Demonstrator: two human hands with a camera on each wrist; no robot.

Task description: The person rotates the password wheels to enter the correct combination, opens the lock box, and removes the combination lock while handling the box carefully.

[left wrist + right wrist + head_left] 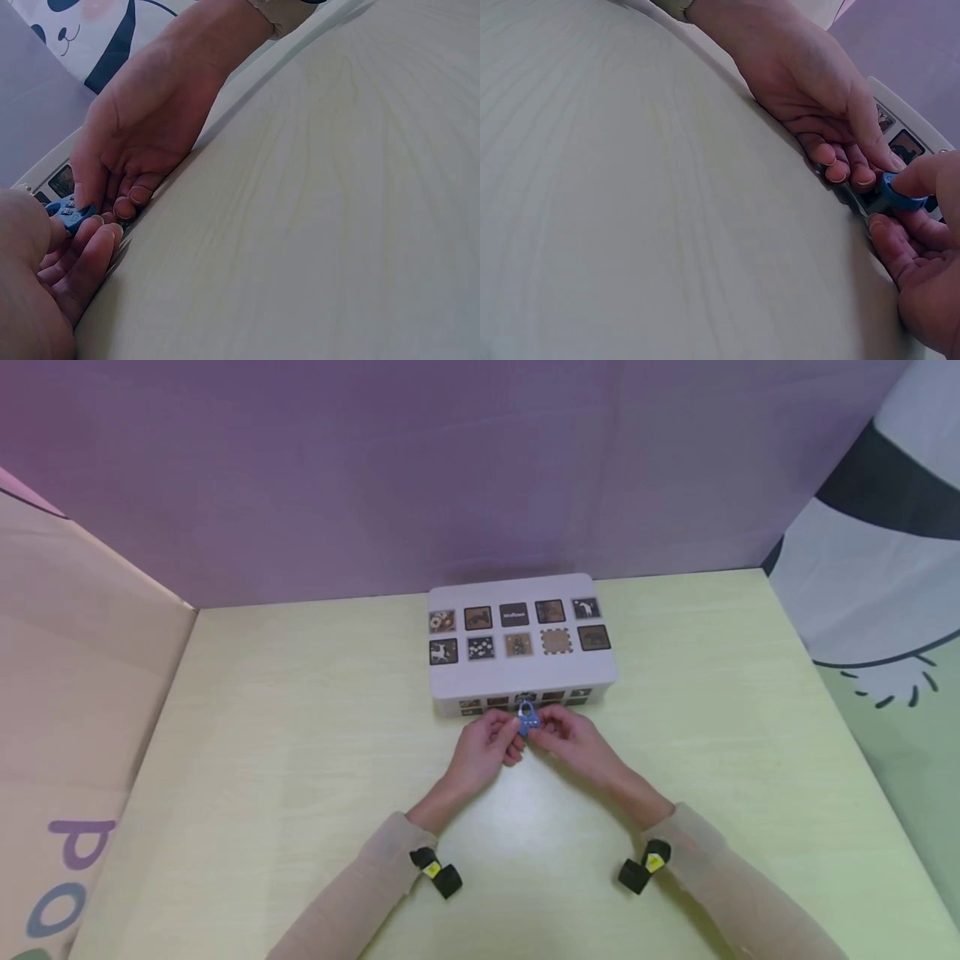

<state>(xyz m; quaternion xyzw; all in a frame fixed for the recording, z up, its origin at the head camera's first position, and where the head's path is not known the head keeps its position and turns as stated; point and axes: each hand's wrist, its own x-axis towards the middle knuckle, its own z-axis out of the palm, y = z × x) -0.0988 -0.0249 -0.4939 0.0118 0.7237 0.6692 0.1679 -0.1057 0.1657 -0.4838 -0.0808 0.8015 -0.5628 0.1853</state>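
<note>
The step in hand seems to be working the small blue padlock (pixel 529 722) just before the white picture-printed box (pixel 517 672); the next move probably calls for steady, fine fingertip work. Left hand (pixel 482 748) and right hand (pixel 581 745) pinch its body, whose looped shackle points boxward (whether hooked on, I cannot tell).

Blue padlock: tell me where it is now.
In the head view, the blue padlock is just below and right of centre, held by the left hand and right hand, at the near side of the white box.
</note>
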